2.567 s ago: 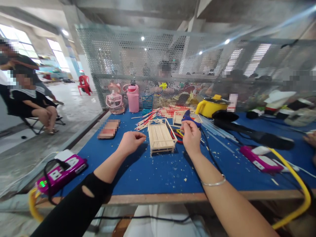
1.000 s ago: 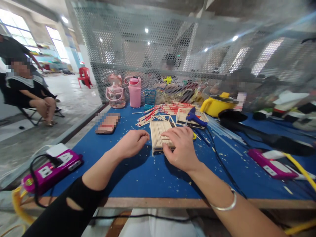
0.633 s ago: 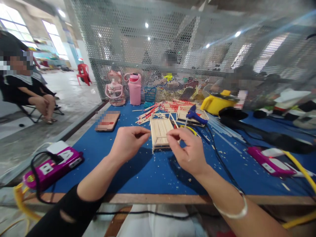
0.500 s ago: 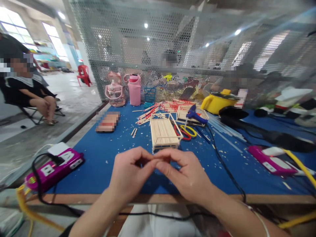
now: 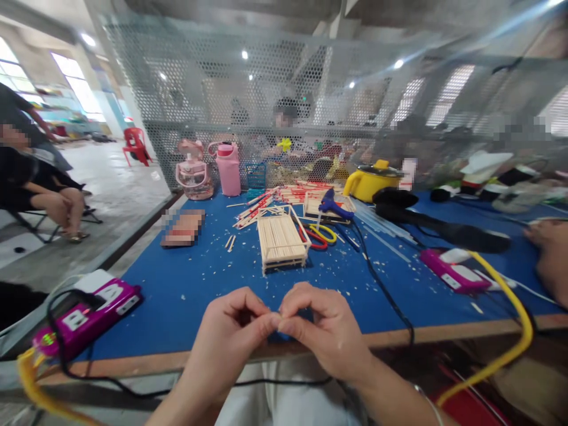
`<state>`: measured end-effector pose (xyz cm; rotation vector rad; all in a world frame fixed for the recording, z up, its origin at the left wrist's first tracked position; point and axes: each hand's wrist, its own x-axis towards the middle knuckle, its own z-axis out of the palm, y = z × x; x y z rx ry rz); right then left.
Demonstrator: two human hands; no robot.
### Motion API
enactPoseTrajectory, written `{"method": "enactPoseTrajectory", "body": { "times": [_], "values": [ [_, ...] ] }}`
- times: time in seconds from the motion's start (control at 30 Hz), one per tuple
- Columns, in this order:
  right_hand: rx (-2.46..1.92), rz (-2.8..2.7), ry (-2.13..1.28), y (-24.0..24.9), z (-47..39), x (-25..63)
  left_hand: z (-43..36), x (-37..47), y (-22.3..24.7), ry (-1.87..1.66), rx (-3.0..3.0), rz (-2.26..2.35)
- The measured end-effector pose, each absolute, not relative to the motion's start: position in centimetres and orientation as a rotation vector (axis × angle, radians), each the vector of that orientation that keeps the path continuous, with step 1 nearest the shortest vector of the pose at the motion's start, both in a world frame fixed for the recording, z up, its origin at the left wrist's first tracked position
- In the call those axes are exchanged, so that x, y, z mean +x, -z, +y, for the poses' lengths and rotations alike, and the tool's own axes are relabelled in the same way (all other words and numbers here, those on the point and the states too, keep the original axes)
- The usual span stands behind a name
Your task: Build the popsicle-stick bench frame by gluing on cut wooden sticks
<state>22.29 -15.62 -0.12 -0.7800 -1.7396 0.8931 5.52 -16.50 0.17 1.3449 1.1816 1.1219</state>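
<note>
My left hand (image 5: 231, 331) and my right hand (image 5: 322, 331) meet fingertip to fingertip over the near edge of the blue table (image 5: 164, 302). Both pinch thumb against fingers; whatever lies between the tips is too small or hidden to name. Just beyond them stands a small bed-like frame (image 5: 284, 239) built from thin wooden sticks. Behind it, a blue glue gun (image 5: 338, 207) rests by a second stick frame (image 5: 313, 204). Scissors (image 5: 327, 236) with red and yellow handles lie at the first frame's right. Two short sticks (image 5: 229, 242) lie on its left.
Red-tipped sticks (image 5: 261, 207), a pink bottle (image 5: 228, 171), a pink-lidded jug (image 5: 194, 177) and a yellow pot (image 5: 373, 182) line the back. Purple power strips (image 5: 89, 319) flank me, with cords trailing over the table edge. Another person's hand (image 5: 552, 254) is at far right.
My view has shifted a little to the right. Both hands have come slightly lower, nearer the table edge, still fingertip to fingertip. Another person's hand now shows at far right.
</note>
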Motion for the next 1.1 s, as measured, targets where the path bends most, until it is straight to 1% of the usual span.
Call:
{"method": "enactPoseTrajectory", "body": {
  "times": [0.13,0.33,0.43,0.53,0.63,0.73,0.83,0.93,1.0,1.1],
  "values": [
    [-0.741,-2.004,-0.731,-0.4,-15.8,23.0,-16.5,5.3,-0.4,-1.008,1.400,1.160],
    [-0.718,-2.008,-0.668,0.0,-16.4,23.3,-16.1,6.0,-0.4,-0.981,1.356,1.099],
    [-0.779,-1.896,-0.679,0.7,-16.6,23.8,-15.7,6.4,0.2,-1.038,1.257,1.078],
    [-0.968,-1.795,-0.649,1.3,-16.1,24.7,-14.8,6.4,0.8,-1.211,1.190,1.190],
    [-1.076,-1.975,-0.459,0.8,-14.0,25.3,-12.9,6.1,0.7,-1.314,1.203,1.345],
    [-0.993,-2.141,-0.149,-1.1,-10.5,25.0,-9.8,6.0,-0.2,-1.353,1.269,1.413],
    [-0.903,-2.151,0.118,-3.0,-7.0,24.1,-6.2,5.8,-1.1,-1.552,1.272,1.429],
    [-0.861,-2.185,0.256,-3.2,-5.2,23.4,-4.1,4.9,-0.9,-1.724,1.400,1.473],
    [-0.857,-2.196,0.292,-2.4,-5.2,23.2,-4.1,4.3,-0.3,-1.681,1.565,1.491],
    [-0.866,-2.183,0.314,-1.3,-5.9,23.4,-5.7,3.7,0.5,-1.503,1.807,1.470]
  ]
}}
